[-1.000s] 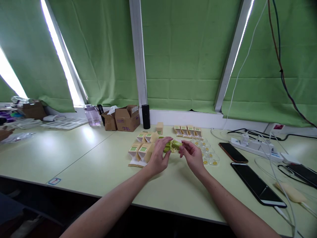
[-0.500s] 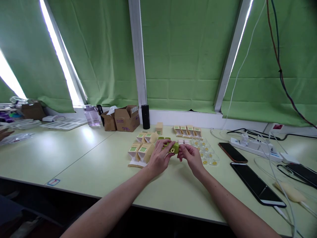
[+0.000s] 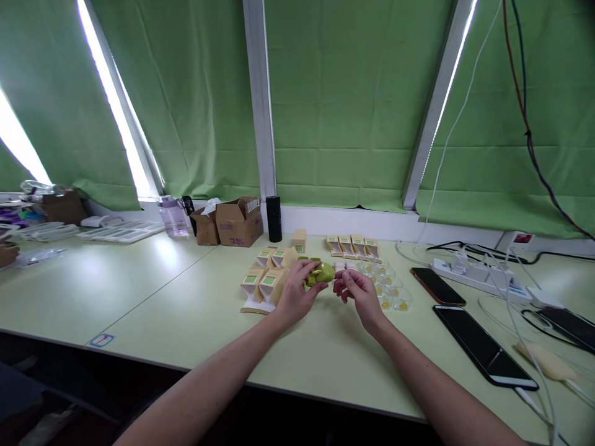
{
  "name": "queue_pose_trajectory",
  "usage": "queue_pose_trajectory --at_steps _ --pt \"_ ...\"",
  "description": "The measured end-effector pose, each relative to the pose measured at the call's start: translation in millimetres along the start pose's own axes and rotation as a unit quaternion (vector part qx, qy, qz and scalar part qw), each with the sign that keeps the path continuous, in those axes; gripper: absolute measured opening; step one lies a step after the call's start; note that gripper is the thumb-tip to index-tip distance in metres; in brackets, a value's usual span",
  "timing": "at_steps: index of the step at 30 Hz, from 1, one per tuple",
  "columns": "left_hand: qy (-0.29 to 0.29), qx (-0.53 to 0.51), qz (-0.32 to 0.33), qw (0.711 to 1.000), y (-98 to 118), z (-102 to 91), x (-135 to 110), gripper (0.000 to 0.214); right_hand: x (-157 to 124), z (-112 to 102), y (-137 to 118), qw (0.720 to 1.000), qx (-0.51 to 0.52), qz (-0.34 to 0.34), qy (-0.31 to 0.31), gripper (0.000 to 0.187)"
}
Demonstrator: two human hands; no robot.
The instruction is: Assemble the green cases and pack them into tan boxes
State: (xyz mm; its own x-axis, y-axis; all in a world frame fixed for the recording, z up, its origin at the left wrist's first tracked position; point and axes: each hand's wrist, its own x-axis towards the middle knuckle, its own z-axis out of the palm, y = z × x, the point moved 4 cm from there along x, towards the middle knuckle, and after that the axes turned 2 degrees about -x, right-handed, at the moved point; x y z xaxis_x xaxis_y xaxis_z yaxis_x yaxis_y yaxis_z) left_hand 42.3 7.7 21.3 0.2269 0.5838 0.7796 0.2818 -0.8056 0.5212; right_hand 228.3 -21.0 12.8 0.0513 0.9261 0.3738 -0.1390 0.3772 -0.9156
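Observation:
My left hand (image 3: 297,288) is closed round a glossy green rounded object (image 3: 325,272), whose kind I cannot make out. Just right of it, my right hand (image 3: 357,290) has its fingers pinched together, apart from the green object; whatever they hold, if anything, is too small to name. Other green pieces (image 3: 315,259) show behind my left fingers, partly covered. Beside my left hand stand several small open cardboard boxes (image 3: 270,284) with green labels. Clear plastic pieces with yellow centres (image 3: 401,301) lie to the right of my right hand, near small pale pink blocks (image 3: 340,266).
More small boxes (image 3: 352,246) stand in a row at the back. Two phones (image 3: 483,347) and a power strip (image 3: 483,277) with loose cables lie at right. Brown cartons (image 3: 239,224), a black cylinder (image 3: 274,218) and a bottle (image 3: 173,217) line the back. Another person's hand (image 3: 8,253) shows far left.
The green object has turned in my left hand, so its pale ringed opening no longer faces me. My right fingers have shifted slightly away from it. The other person's hand has moved.

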Motion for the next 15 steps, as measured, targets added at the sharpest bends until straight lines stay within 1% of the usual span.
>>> queue_pose_trajectory --at_steps 7,10,13,15 --pt "-0.004 -0.078 -0.055 0.995 -5 2.1 1 0.044 -1 0 -1 1.000 -0.002 -0.007 0.000 0.056" --pt "-0.004 -0.119 -0.093 0.988 -9 3.8 1 0.046 0 0 -1 1.000 -0.003 -0.010 -0.004 0.053" --pt "-0.008 -0.174 -0.152 0.973 -15 5.9 2 0.051 0 0 -2 1.000 -0.004 -0.014 -0.006 0.050" --pt "-0.017 -0.229 -0.202 0.952 -19 8.2 3 0.056 1 0 -3 1.000 -0.008 -0.018 -0.005 0.047"
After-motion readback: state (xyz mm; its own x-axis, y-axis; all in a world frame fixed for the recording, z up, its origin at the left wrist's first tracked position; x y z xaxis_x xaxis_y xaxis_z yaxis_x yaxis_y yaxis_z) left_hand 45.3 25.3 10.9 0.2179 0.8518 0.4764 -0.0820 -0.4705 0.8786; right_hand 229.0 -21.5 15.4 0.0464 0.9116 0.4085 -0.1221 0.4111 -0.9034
